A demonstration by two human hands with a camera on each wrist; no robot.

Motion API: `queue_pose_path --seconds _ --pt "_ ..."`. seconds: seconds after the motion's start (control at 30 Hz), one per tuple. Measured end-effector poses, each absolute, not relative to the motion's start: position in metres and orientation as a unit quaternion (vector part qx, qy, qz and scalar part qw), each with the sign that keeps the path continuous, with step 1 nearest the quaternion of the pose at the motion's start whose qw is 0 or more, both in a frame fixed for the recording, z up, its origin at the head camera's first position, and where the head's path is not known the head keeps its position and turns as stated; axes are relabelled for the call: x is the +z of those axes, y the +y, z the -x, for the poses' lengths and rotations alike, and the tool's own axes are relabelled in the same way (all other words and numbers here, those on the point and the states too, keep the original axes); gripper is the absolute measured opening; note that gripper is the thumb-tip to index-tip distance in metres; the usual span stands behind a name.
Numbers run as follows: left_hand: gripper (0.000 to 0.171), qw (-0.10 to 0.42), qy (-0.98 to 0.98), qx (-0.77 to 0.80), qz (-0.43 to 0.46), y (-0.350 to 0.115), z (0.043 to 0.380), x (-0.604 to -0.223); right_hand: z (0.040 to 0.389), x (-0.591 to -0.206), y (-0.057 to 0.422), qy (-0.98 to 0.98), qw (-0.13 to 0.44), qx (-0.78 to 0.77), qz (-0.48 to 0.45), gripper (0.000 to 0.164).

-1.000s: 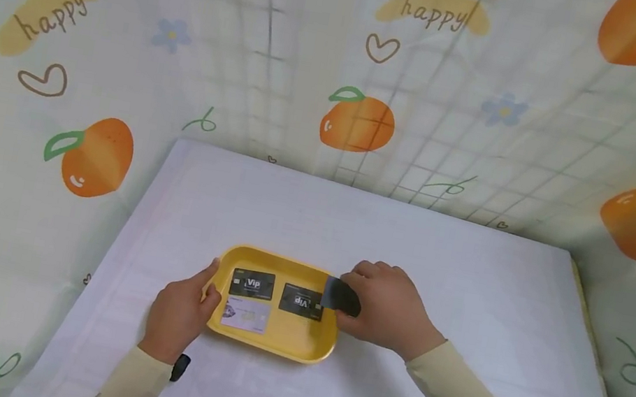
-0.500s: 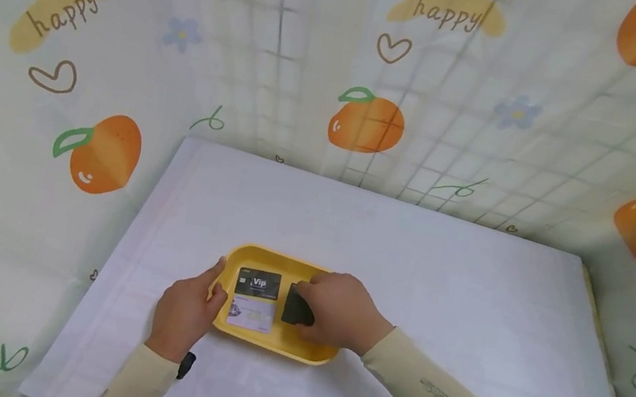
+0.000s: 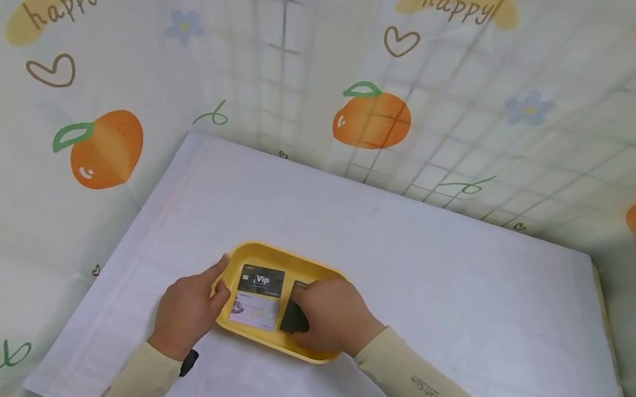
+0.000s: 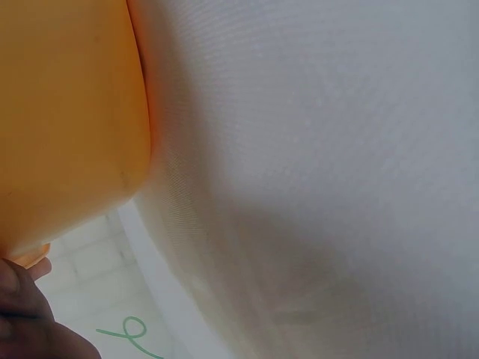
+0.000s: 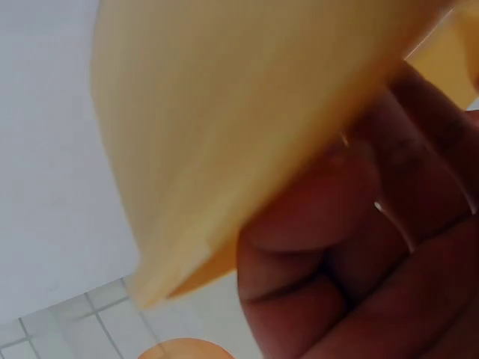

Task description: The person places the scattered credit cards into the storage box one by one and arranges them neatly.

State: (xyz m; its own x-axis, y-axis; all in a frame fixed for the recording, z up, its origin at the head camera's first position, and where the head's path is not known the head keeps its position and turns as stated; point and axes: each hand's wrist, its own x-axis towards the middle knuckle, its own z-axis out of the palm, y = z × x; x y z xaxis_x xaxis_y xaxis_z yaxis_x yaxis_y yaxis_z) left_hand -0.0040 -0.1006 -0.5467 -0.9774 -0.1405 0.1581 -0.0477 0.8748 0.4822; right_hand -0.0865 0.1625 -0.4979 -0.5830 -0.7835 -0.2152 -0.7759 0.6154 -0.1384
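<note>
A yellow tray (image 3: 255, 340) lies on the white tabletop. My left hand (image 3: 183, 317) grips its left end, index finger and thumb at the rim; in the left wrist view the tray's outer wall (image 4: 67, 112) stands close to the fingers (image 4: 37, 329). Inside the tray's left half, a black Vip card (image 3: 261, 281) lies above a pale pinkish card (image 3: 255, 311). My right hand (image 3: 332, 314) reaches over the right end and holds a black card (image 3: 296, 312) low in the tray, its right part hidden by the fingers. In the right wrist view, the fingers (image 5: 314, 202) are curled behind the tray wall.
The white tabletop (image 3: 454, 293) extends around the tray. White curtains (image 3: 298, 95) printed with oranges and hearts stand behind it and on both sides. A black band (image 3: 189, 363) is on the left wrist.
My right hand has carried the black card left from the tray's right rim and down into the tray, over where a second Vip card showed. My left hand stays at the rim.
</note>
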Motion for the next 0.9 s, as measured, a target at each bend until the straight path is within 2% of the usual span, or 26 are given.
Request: queue_pose_path --seconds 0.73,0.9 --pt "0.051 0.091 -0.964 -0.246 -0.053 -0.0962 0.0026 -0.543 0.0829 -0.5002 0.1672 0.892 0.141 0.008 0.43 0.042" --pt "0.051 0.108 -0.96 -0.256 -0.039 -0.0986 0.0028 -0.5433 0.0829 -0.498 0.1714 0.894 0.133 0.002 0.427 0.042"
